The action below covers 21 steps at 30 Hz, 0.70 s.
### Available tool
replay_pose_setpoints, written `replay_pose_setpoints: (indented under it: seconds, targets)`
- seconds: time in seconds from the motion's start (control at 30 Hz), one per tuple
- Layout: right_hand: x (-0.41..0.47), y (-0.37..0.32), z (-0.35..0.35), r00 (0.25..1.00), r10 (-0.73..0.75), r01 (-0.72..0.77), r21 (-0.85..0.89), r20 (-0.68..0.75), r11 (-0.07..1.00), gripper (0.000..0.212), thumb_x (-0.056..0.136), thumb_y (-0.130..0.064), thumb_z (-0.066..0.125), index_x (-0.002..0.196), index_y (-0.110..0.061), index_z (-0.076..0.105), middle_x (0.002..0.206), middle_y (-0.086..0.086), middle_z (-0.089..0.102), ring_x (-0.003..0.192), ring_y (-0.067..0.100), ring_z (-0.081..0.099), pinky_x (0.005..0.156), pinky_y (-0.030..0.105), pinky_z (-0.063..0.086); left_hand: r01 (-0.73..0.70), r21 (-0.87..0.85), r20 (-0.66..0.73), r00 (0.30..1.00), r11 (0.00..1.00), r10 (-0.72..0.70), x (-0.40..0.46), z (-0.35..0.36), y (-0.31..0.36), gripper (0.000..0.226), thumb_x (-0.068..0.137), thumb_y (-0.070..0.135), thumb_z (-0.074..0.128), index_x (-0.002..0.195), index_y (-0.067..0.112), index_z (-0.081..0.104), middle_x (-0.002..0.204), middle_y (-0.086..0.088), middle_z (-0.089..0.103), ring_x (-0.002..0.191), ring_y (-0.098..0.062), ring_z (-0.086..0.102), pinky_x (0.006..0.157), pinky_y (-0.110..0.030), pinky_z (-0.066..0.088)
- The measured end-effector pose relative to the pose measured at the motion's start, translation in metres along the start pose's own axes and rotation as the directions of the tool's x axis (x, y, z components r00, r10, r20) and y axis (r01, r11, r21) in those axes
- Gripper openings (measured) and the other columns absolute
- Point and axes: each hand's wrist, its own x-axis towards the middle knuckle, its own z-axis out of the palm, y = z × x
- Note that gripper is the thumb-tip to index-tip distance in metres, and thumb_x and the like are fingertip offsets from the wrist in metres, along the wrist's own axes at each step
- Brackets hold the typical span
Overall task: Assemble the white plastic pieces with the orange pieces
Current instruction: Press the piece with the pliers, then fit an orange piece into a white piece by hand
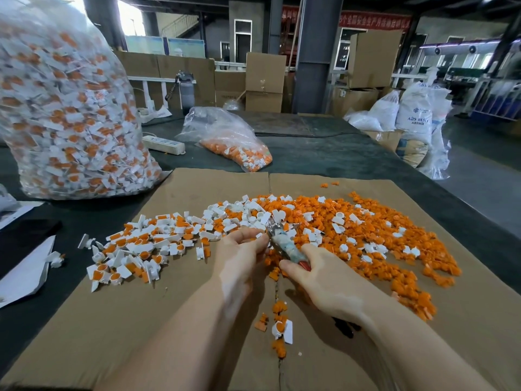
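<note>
Nearest, the right hand grips a wrapped metal tool while left fingers pinch a small white plastic piece; press squarely

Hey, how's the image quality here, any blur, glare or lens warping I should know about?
Head view: wide-angle bending at the edges, so the big bag bulges inward; bright windows top left are blown out; the left hand and right hand on the tool look slightly soft; the orange pieces stay evenly lit on the cardboard.
</note>
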Motion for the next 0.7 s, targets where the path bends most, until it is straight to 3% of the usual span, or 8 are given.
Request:
replay_pose_setpoints:
  seconds: [0.27,0.5,0.7]
  targets:
    - [-0.002,0.011,0.001,0.991,-0.018,0.014,-0.035,-0.133,0.999,0.035,0.081,-0.065,0.049,0.078,-0.03,0.042,0.082,-0.013,0.045,0.072,0.004,0.045,0.057,0.018,0.029,0.015,0.02,0.017,1.0,1.0,-0.016,0.002,-0.004,-0.001,0.008,0.09,0.004,0.056,0.091,0.008,0.063,0.077,-0.008,0.065,0.061,-0.01,0.059,0.05,-0.018,0.052]
    - [0.002,0.021,-0.003,0.996,-0.059,0.055,-0.07,-0.069,0.996,0.039,0.079,-0.066,0.05,0.089,-0.029,0.051,0.088,-0.011,0.049,0.076,0.004,0.047,0.059,0.018,0.03,-0.016,0.07,0.01,1.0,0.997,0.015,0.001,-0.013,-0.005,0.005,0.091,0.006,0.058,0.092,0.006,0.063,0.066,-0.008,0.059,0.053,-0.011,0.054,0.048,-0.019,0.049]
    - [0.013,0.039,-0.018,0.938,0.0,-0.128,-0.347,-0.346,0.929,0.053,0.08,-0.069,0.046,0.107,-0.024,0.052,0.096,-0.006,0.053,0.084,0.008,0.05,0.062,0.018,0.039,-0.204,0.273,0.111,0.977,0.94,0.18,-0.002,-0.022,-0.005,0.015,0.093,0.003,0.054,0.096,0.013,0.066,0.073,-0.009,0.062,0.05,-0.004,0.058,0.049,-0.014,0.049]
